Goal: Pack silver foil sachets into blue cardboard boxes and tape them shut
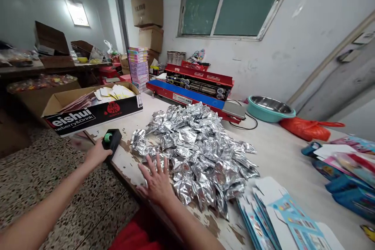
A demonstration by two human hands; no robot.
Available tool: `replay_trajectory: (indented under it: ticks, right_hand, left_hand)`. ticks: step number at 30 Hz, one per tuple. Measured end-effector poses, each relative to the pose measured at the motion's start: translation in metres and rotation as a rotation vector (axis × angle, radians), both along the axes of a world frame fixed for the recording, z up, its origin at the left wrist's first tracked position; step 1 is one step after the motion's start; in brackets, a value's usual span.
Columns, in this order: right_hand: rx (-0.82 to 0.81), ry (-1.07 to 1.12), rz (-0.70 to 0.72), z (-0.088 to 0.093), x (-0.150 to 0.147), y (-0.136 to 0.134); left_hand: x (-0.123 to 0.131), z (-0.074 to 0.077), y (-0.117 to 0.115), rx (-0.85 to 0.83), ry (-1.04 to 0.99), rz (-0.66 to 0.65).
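A big heap of silver foil packets covers the middle of the worn white table. My right hand lies flat on the near edge of the heap, fingers spread and open. My left hand reaches out to the table's left corner and grips a small black device with a green button. Flat blue and white printed cartons are stacked just right of the heap at the table's front.
An open cardboard box with paper sheets sits at the table's left end. A red and blue sealing machine stands behind the heap, a teal-rimmed metal bowl and an orange bag beside it. Blue packs lie at the right.
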State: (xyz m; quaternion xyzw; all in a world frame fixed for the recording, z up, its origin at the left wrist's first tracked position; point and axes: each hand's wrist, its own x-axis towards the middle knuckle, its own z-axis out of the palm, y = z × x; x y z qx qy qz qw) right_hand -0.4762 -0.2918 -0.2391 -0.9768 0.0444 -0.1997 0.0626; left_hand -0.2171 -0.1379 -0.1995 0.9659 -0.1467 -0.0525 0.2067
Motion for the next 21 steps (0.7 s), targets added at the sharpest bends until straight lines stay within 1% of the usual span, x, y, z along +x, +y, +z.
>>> replay_trajectory:
  ticks: [2, 5, 8, 11, 13, 15, 17, 19, 21]
  right_hand:
    - [0.016, 0.099, -0.027, -0.012, 0.015, -0.012]
    - [0.001, 0.158, -0.106, -0.023, 0.012, -0.039]
    - [-0.049, 0.179, -0.113, -0.024, 0.001, -0.071]
    - [-0.088, 0.195, -0.107, -0.018, -0.004, -0.097]
    - [-0.107, 0.200, -0.103, -0.016, -0.005, -0.106]
    - [-0.121, 0.200, -0.106, -0.016, -0.005, -0.108]
    - [-0.131, 0.201, -0.121, -0.018, -0.007, -0.104]
    - [-0.136, 0.196, -0.147, -0.021, -0.011, -0.098]
    - [-0.139, 0.182, -0.175, -0.023, -0.017, -0.090]
  left_hand:
    - [-0.003, -0.006, -0.028, 0.062, 0.016, -0.065]
    - [-0.029, -0.019, -0.058, 0.133, 0.031, -0.173]
    - [-0.059, -0.024, -0.077, 0.181, 0.012, -0.275]
    - [-0.074, -0.017, -0.086, 0.197, 0.001, -0.358]
    - [-0.073, -0.012, -0.084, 0.201, 0.030, -0.398]
    - [-0.066, -0.008, -0.073, 0.193, 0.064, -0.444]
    - [-0.056, -0.009, -0.056, 0.178, 0.092, -0.477]
    - [-0.049, -0.013, -0.036, 0.156, 0.111, -0.494]
    - [-0.049, -0.017, -0.017, 0.118, 0.141, -0.496]
